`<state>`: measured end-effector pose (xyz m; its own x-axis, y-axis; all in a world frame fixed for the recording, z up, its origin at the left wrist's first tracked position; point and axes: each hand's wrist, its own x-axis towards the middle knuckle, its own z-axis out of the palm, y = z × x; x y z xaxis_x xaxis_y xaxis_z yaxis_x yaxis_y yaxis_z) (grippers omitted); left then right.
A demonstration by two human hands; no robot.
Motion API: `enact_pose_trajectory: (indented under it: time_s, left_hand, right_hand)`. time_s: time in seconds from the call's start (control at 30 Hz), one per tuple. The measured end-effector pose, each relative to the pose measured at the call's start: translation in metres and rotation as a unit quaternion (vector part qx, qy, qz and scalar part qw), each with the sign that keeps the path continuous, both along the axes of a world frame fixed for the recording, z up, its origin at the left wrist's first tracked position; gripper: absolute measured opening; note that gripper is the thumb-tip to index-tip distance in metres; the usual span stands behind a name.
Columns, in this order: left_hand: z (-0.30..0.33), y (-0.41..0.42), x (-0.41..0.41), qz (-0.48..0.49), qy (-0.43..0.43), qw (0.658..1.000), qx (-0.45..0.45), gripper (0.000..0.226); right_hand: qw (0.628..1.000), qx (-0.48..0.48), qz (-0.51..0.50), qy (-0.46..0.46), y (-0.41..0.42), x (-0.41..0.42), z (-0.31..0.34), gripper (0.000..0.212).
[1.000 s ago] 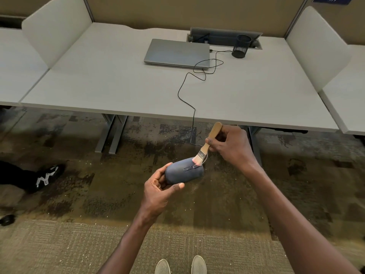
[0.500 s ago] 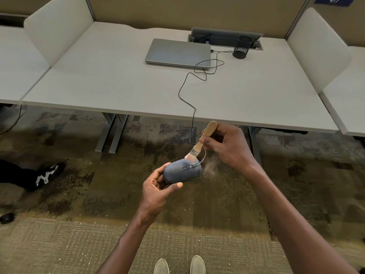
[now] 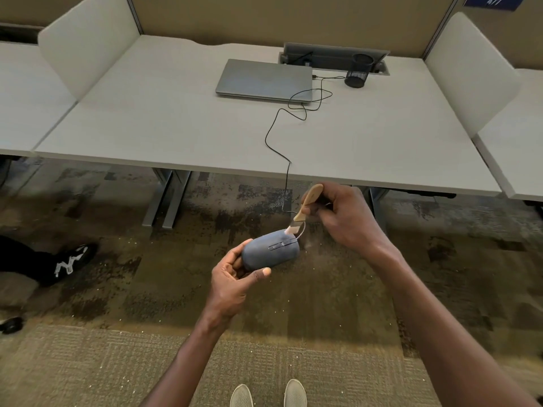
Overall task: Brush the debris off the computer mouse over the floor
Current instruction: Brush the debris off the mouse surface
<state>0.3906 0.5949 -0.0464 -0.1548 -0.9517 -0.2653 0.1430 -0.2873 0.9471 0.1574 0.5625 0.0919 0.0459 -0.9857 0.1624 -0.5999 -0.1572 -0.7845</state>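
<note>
My left hand [image 3: 235, 282] grips the rear end of a dark blue-grey computer mouse [image 3: 269, 250], holding it above the carpet in front of the desk. My right hand [image 3: 345, 217] pinches a small wooden-handled brush [image 3: 305, 208], whose pale bristles touch the top front edge of the mouse. The mouse's black cable [image 3: 282, 148] runs up over the desk edge to the laptop. Pale specks of debris lie scattered on the carpet [image 3: 308, 304] below, and a faint dust haze hangs just right of the mouse.
A white desk [image 3: 176, 133] carries a closed grey laptop [image 3: 264, 80] and a black mesh pen cup [image 3: 360, 70]; white dividers stand at both sides. Another person's black shoe [image 3: 72, 261] is on the floor at left. My own shoes [image 3: 267, 395] show at the bottom.
The brush has swept back and forth over the front of the mouse, first shifting left, and its bristles now sit on the top front edge. My left hand holds the mouse almost still.
</note>
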Motion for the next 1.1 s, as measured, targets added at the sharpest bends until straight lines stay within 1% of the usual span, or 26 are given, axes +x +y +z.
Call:
enact_pose_trajectory:
  time_s: [0.13, 0.2, 0.3, 0.33, 0.47, 0.57, 0.7, 0.83, 1.0, 1.1]
  left_hand:
    - [0.002, 0.001, 0.000, -0.006, -0.003, 1.000, -0.001, 0.074]
    - [0.002, 0.003, 0.001, -0.002, -0.004, 1.000, 0.001, 0.075]
    - [0.002, 0.005, 0.002, 0.002, -0.005, 1.000, 0.004, 0.073]
    - [0.002, 0.005, 0.001, 0.004, -0.004, 1.000, 0.005, 0.073]
    - [0.004, 0.005, -0.001, 0.013, 0.001, 1.000, 0.009, 0.074]
    - [0.006, 0.006, -0.004, 0.018, 0.003, 1.000, 0.006, 0.072]
    - [0.009, 0.005, -0.007, 0.019, 0.005, 1.000, 0.004, 0.071]
    - [0.010, 0.005, -0.009, 0.021, 0.005, 1.000, 0.006, 0.071]
    - [0.009, 0.007, -0.010, 0.019, 0.007, 1.000, 0.014, 0.070]
    - [0.009, 0.008, -0.012, 0.020, 0.006, 1.000, 0.016, 0.070]
  right_hand:
    - [0.999, 0.029, 0.034, -0.020, 0.002, 0.005, -0.003, 0.025]
    - [0.999, 0.043, 0.025, -0.005, 0.003, 0.001, -0.006, 0.028]
    - [0.998, 0.044, -0.001, 0.044, 0.004, -0.004, -0.007, 0.028]
    - [0.998, 0.038, -0.011, 0.049, 0.005, -0.004, -0.006, 0.025]
    - [0.998, 0.011, -0.059, 0.031, 0.006, -0.002, -0.002, 0.002]
    - [0.998, 0.009, -0.061, 0.032, 0.011, 0.000, -0.001, 0.007]
    - [0.998, 0.019, -0.057, 0.023, 0.014, 0.002, -0.005, 0.008]
    - [0.995, 0.014, -0.091, 0.028, 0.012, -0.003, -0.012, 0.009]
    - [0.988, 0.005, -0.139, 0.059, 0.012, -0.011, -0.016, 0.009]
    - [0.985, -0.014, -0.168, 0.045, 0.014, -0.012, -0.014, 0.006]
